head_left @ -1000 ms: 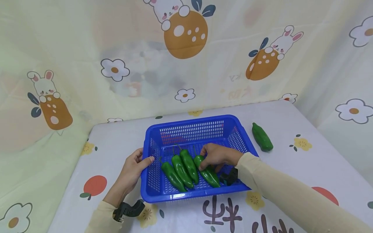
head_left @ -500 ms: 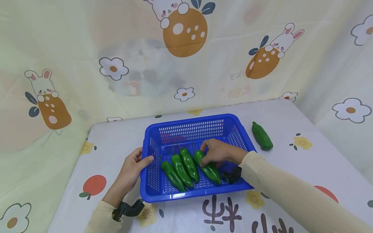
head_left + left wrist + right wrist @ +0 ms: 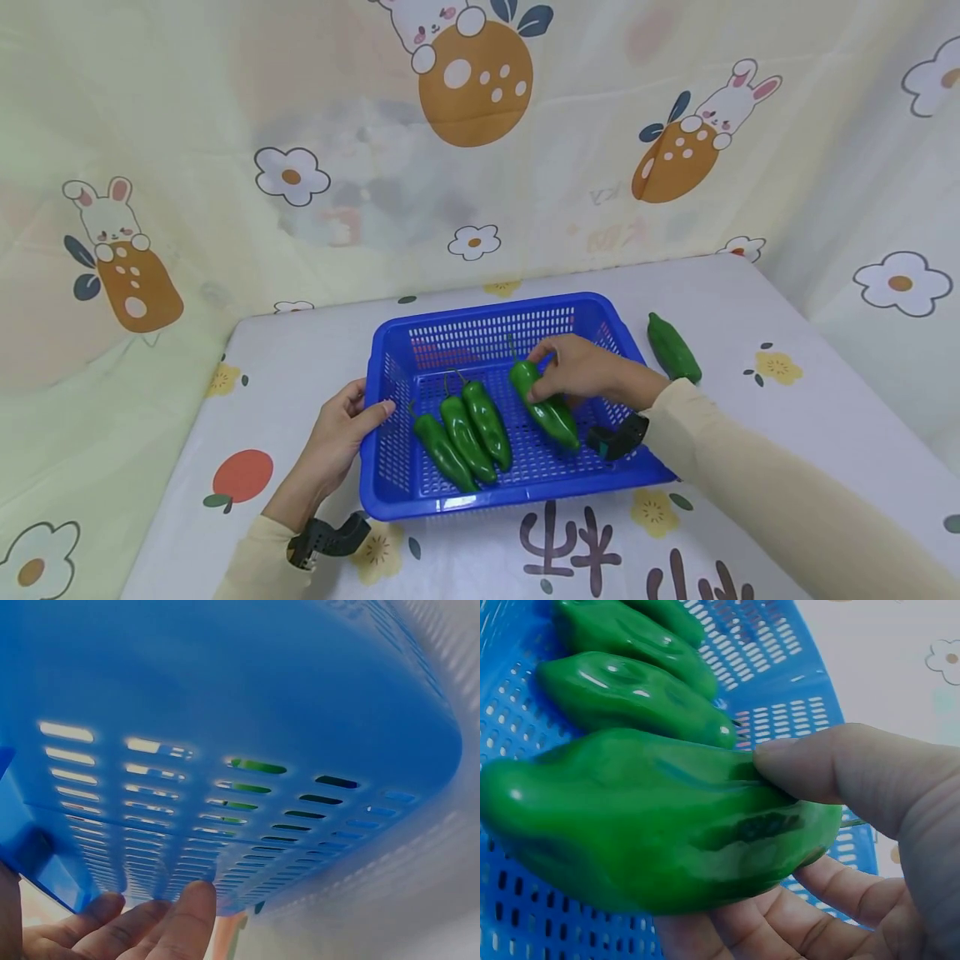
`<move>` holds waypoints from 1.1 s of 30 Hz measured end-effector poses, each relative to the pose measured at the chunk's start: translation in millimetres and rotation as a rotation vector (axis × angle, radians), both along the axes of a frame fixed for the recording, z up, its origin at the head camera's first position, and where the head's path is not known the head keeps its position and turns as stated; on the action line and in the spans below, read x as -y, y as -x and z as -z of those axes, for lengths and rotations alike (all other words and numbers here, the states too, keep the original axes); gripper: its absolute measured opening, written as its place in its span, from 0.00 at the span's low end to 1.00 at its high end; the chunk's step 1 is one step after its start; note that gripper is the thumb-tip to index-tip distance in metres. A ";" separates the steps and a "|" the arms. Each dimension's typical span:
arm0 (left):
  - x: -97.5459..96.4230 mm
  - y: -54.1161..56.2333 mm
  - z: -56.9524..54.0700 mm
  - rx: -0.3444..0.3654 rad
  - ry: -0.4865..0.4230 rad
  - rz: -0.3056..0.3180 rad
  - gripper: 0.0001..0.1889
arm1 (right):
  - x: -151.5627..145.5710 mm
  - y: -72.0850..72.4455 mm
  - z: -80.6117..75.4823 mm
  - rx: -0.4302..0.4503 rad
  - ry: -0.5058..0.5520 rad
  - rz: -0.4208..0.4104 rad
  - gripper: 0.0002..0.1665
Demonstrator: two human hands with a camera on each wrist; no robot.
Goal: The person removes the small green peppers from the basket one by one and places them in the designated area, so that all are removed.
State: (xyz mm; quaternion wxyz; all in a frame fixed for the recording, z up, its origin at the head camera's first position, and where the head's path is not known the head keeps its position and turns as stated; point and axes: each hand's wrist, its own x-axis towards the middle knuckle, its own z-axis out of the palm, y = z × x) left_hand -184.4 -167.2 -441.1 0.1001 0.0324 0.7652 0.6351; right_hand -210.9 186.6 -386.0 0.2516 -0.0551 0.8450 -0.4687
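Note:
My left hand (image 3: 330, 442) grips the left side of a blue plastic basket (image 3: 480, 504), thumb over the rim; in the left wrist view its fingers (image 3: 187, 922) lie against the slotted outer wall. Inside the basket, on the right, my right hand (image 3: 581, 368) holds a glossy green pepper (image 3: 553, 419) between thumb and fingers. The right wrist view gives that pepper (image 3: 622, 817) close up, apparently raised off the basket floor. To its left lie three similar peppers (image 3: 467, 442) side by side, stems toward the back.
Another green pepper (image 3: 673, 346) lies on the table outside the basket, to its right. A pale cloth (image 3: 750, 433) printed with flowers and fruit covers the table. Behind stands a curtain (image 3: 360, 275) with rabbit prints.
My right hand has moved up and to the right with its pepper, widening the gap to the other three. The left hand and basket have stayed nearly in place.

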 end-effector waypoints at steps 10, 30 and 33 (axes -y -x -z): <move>-1.3 1.3 0.7 -0.010 0.011 -0.006 0.26 | -20.7 -2.6 -16.9 -0.056 0.013 0.017 0.40; -0.2 -0.7 2.7 -0.012 0.015 -0.015 0.27 | -48.3 -2.5 -35.1 -0.124 -0.043 0.049 0.43; -0.2 -0.9 2.5 -0.015 0.013 -0.012 0.27 | -51.5 -2.8 -37.2 -0.130 -0.055 0.065 0.42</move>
